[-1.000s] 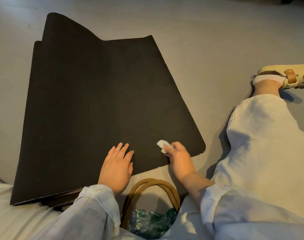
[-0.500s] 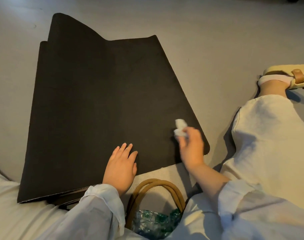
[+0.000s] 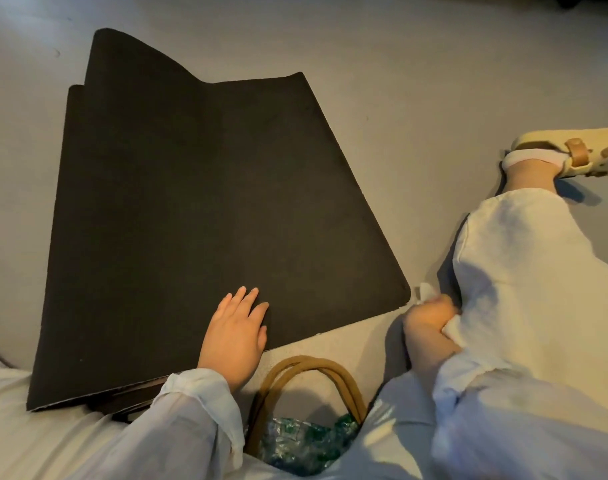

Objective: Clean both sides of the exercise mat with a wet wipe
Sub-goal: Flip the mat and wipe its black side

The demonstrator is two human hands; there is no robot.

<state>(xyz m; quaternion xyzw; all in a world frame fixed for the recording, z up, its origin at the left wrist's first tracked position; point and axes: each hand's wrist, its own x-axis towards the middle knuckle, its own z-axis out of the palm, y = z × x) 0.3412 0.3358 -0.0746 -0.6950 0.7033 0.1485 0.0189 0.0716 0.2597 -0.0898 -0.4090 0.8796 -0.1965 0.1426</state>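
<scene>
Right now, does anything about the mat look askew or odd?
Yes. The mat isn't flat: its far edge buckles upward, and lower folded layers stick out unevenly at the far left and near edge. The right hand holds the wipe off the mat.

Indoor room, probably a home: bare grey floor [image 3: 417,81], handled bag [image 3: 306,403] nearby.

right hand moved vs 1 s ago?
Yes. The right hand, holding the wet wipe, went rightward off the exercise mat, past its near right corner, onto the floor beside the trouser leg.
</scene>
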